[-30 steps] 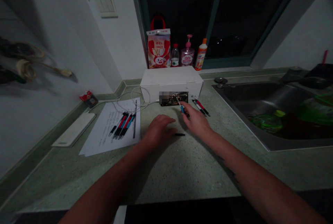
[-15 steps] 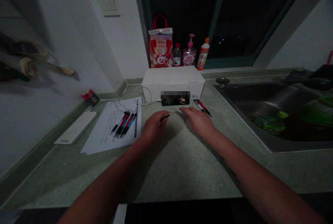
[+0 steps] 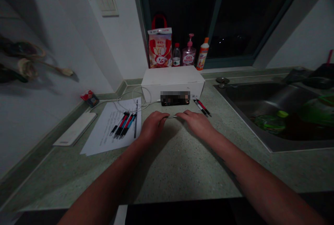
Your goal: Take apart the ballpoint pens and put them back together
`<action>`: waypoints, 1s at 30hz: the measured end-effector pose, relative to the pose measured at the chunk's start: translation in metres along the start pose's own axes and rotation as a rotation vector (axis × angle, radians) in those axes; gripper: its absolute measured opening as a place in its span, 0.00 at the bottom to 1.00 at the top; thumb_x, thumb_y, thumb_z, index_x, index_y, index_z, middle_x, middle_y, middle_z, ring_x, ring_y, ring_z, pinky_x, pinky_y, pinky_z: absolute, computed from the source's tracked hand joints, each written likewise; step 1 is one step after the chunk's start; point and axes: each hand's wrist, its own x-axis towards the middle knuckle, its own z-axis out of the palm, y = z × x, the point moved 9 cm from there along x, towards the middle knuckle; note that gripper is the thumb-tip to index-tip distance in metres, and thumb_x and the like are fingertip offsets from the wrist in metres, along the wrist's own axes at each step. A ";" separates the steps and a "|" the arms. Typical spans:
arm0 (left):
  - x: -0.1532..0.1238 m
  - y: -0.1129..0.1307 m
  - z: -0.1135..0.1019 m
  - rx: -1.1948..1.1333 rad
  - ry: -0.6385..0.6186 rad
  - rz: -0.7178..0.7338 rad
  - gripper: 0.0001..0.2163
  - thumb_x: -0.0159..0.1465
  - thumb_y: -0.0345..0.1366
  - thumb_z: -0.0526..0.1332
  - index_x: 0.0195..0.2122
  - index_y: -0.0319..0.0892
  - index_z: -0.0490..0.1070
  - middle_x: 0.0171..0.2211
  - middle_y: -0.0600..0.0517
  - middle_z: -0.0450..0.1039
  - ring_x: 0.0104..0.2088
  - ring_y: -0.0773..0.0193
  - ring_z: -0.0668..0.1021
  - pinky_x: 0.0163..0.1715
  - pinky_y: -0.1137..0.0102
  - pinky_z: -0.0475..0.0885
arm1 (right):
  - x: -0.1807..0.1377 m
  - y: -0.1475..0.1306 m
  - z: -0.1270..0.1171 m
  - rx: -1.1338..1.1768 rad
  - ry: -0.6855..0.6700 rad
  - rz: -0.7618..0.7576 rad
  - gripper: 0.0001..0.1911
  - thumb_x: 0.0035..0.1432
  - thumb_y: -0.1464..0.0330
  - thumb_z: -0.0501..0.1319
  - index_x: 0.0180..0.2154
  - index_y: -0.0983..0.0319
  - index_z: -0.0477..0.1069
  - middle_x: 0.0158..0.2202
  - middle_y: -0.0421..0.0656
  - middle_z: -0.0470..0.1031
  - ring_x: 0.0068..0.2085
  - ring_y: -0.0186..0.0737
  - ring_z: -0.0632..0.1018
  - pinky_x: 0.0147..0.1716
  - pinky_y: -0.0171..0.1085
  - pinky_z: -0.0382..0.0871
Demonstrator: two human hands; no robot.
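Just above the counter, my left hand and my right hand face each other with a thin pen between them. The fingers of my left hand pinch its dark end; those of my right hand grip the pale end. Only a short light-coloured middle stretch of the pen shows, lying level. Whether its two parts are joined or merely touching I cannot tell. Behind my hands a phone leans on a white box, a cable plugged into its left side.
Several pens lie on printed sheets at left, beside a white slab-like object. Two more pens rest right of the phone. A metal sink is at right. Bottles and a bag stand behind the box.
My hands have come together. The dark pen part in my left hand and the pale part in my right were apart; now they meet in one line.
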 end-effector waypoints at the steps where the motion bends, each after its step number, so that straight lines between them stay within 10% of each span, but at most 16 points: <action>1: 0.000 0.001 0.002 0.004 -0.021 0.007 0.12 0.69 0.31 0.55 0.47 0.44 0.78 0.41 0.48 0.78 0.44 0.56 0.77 0.46 0.61 0.72 | 0.000 -0.002 0.000 0.003 -0.002 -0.017 0.24 0.63 0.75 0.56 0.56 0.48 0.71 0.44 0.44 0.78 0.37 0.44 0.79 0.35 0.40 0.67; 14: -0.004 -0.017 0.025 -0.418 -0.096 -0.270 0.06 0.62 0.31 0.62 0.38 0.43 0.77 0.35 0.51 0.82 0.37 0.61 0.82 0.43 0.66 0.75 | 0.003 -0.020 -0.008 0.322 0.075 -0.128 0.10 0.67 0.71 0.58 0.46 0.59 0.76 0.42 0.46 0.79 0.46 0.45 0.77 0.46 0.43 0.69; 30: -0.005 -0.010 0.019 -0.436 -0.024 -0.177 0.05 0.60 0.32 0.64 0.37 0.43 0.78 0.35 0.50 0.81 0.35 0.61 0.81 0.39 0.66 0.75 | 0.002 -0.013 0.003 0.438 0.019 -0.007 0.08 0.66 0.66 0.61 0.45 0.58 0.75 0.41 0.43 0.80 0.41 0.42 0.79 0.39 0.38 0.67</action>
